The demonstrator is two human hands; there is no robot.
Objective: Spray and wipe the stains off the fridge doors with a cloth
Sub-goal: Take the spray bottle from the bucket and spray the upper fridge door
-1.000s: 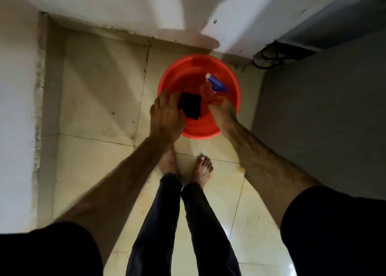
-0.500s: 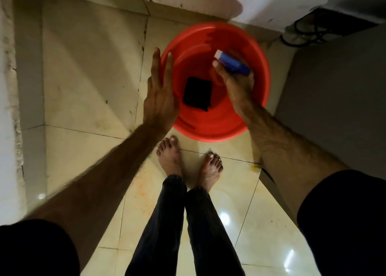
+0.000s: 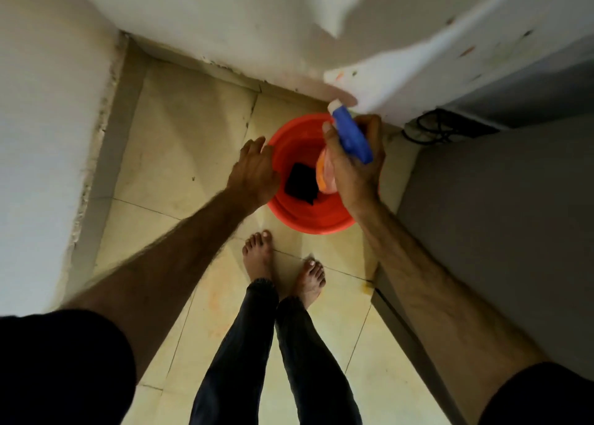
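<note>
While the right hand (image 3: 355,167) held a spray bottle (image 3: 348,145) above a red bucket (image 3: 308,219), its fingers were curled around the bottle's neck, with the blue trigger head and white nozzle pointing up and away from the person. The bottle's pale orange body showed below the hand, over the bucket's opening. Inside the bucket, on its bottom, lay a dark folded cloth (image 3: 300,183), touched by neither hand. The left hand (image 3: 255,170) hovered at the bucket's left rim, palm down, fingers straight and close together, holding nothing. Just beyond the bottle stood the white fridge door (image 3: 418,68), its lower corner dotted with small orange and dark stains. The bucket sat on a beige tiled floor (image 3: 180,141), close in front of the person's bare feet (image 3: 283,264). The step in hand seemed to be collecting the tools. Next, the left hand would likely need to take the cloth from the bucket before the nozzle was aimed at the stains.
</note>
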